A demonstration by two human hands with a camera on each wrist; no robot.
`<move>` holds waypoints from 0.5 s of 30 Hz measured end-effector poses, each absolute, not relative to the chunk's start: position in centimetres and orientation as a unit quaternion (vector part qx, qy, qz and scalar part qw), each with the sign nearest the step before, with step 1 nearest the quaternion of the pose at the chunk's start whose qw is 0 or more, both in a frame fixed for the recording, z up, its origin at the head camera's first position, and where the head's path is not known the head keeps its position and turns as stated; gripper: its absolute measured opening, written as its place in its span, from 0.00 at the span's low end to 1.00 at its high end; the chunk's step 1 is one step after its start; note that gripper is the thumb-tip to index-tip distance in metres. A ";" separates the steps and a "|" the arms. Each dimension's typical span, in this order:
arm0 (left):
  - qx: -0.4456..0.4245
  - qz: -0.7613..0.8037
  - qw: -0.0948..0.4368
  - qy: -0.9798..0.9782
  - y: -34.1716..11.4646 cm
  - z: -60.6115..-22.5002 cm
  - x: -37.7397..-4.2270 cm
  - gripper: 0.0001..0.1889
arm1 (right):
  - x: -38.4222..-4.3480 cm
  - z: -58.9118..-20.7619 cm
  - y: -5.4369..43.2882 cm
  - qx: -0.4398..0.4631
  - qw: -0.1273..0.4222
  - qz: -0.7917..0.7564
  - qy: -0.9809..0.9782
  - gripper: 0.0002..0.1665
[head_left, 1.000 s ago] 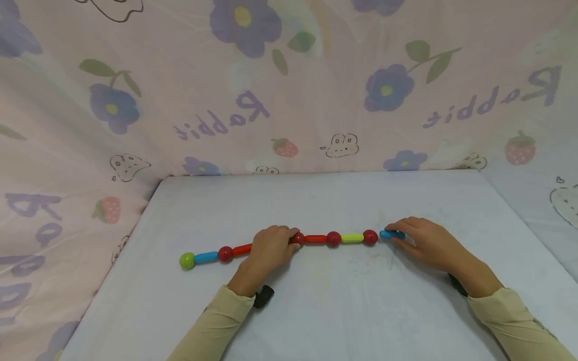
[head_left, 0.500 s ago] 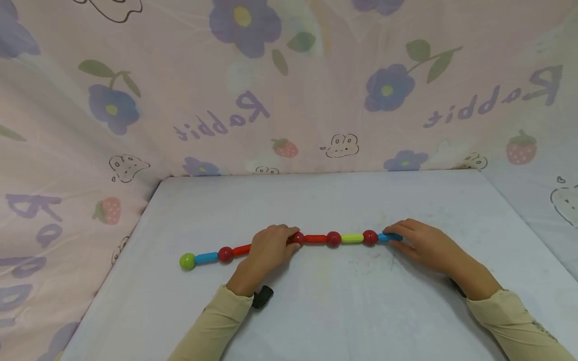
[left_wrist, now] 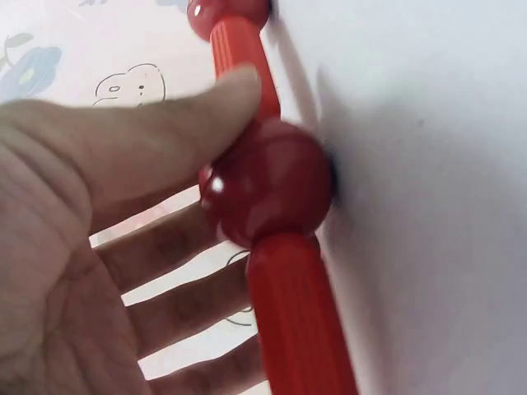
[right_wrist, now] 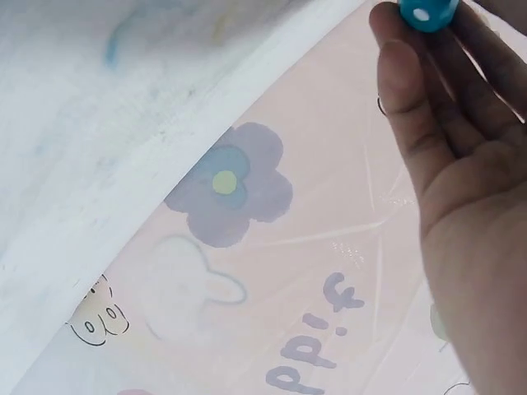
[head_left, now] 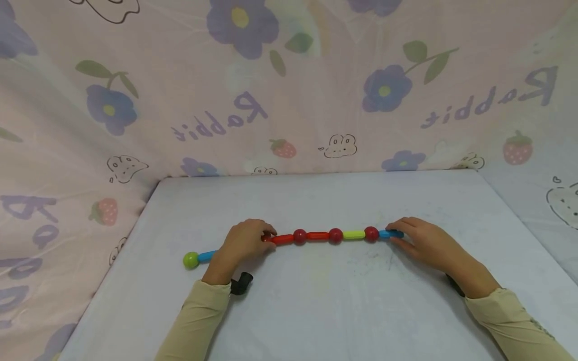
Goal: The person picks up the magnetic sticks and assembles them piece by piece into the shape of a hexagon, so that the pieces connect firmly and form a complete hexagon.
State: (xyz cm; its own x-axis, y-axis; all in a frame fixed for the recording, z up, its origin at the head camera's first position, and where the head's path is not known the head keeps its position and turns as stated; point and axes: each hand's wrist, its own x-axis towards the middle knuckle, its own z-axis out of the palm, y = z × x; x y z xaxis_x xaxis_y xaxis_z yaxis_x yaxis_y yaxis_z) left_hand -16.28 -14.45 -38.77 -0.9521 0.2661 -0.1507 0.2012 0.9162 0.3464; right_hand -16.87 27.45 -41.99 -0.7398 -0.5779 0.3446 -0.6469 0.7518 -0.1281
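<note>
A row of red balls and coloured rods lies joined end to end on the white table (head_left: 316,311), with a green ball (head_left: 191,259) at its left end. My left hand (head_left: 241,248) holds a red ball (left_wrist: 268,185) between thumb and fingers, and red rods (left_wrist: 296,321) run out from both sides of it. Part of the row is hidden under that hand. At the right end, my right hand (head_left: 426,243) pinches a blue rod (head_left: 389,234) whose near end meets the last red ball (head_left: 372,233). A yellow-green rod (head_left: 354,234) comes before that ball.
A pink cloth (head_left: 307,100) printed with flowers and rabbits hangs behind the table and along its sides. A black wrist device (head_left: 241,284) shows at the left wrist.
My right hand brought the blue rod leftward up to the last red ball. My left hand slid left along the row to another red ball, and the row's left part shifted slightly right.
</note>
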 end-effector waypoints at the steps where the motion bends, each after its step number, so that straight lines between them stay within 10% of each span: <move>1: 0.120 0.163 0.098 0.974 -14.5 -38.8 -16.3 0.16 | -16.8 -41.9 27.4 0.330 0.137 0.121 -0.926 0.22; 15: 0.147 0.182 0.070 0.970 -13.0 -39.7 -16.2 0.15 | -16.2 -41.3 26.5 0.338 0.056 0.132 -0.930 0.25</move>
